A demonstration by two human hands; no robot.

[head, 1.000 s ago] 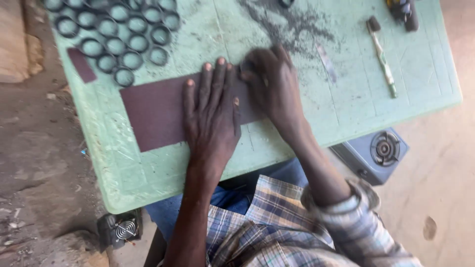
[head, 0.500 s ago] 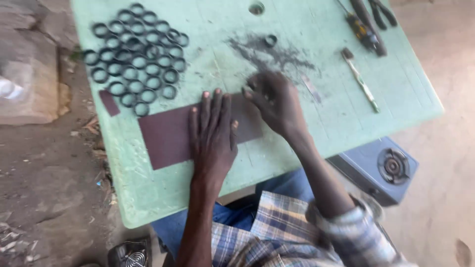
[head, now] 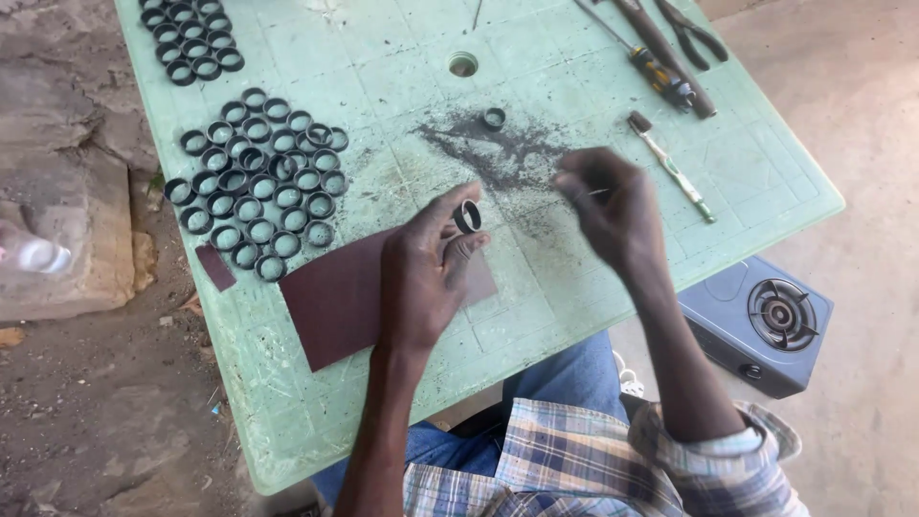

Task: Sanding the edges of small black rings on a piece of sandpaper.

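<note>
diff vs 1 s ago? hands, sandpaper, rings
Both hands lifted off the dark red-brown sandpaper sheet. The left hand now pinches a small black ring in its fingers; the right hand rose off to the right, holding something thin. Sandpaper, the cluster of black rings and the tools stayed put on the green table.

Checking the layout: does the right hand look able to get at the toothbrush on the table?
Probably yes. The right hand hovers just beside the toothbrush, with only bare green table between them.
</note>
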